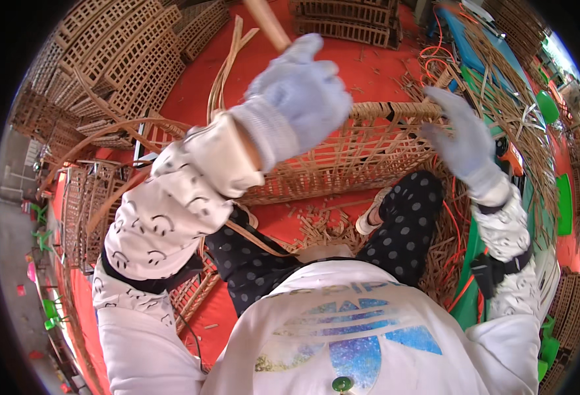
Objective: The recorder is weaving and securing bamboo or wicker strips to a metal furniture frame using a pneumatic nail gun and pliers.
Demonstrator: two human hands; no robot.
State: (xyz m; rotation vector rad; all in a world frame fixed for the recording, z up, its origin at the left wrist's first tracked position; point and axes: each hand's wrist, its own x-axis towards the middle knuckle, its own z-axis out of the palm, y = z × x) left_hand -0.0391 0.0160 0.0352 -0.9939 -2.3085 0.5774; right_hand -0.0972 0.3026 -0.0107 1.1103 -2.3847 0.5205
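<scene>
My left hand [300, 99], in a pale lavender knit glove, is raised above a woven cane basket [349, 155] and slightly blurred. Its fingers are curled round a flat tan cane strip [268, 25] that runs up past the top of the view. The basket lies across in front of my knees, its long rim [369, 110] wound with cane and marked by dark bands. My gloved right hand [461, 135] is open beside the right end of that rim, fingers apart, holding nothing I can see. Whether it touches the rim I cannot tell.
Stacks of woven lattice panels [112, 49] stand at the far left. Loose cane strips [500, 79] pile over a blue and green bench at the right, near an orange tool [512, 158] and a red cord [438, 33]. Short offcuts [319, 227] litter the red floor.
</scene>
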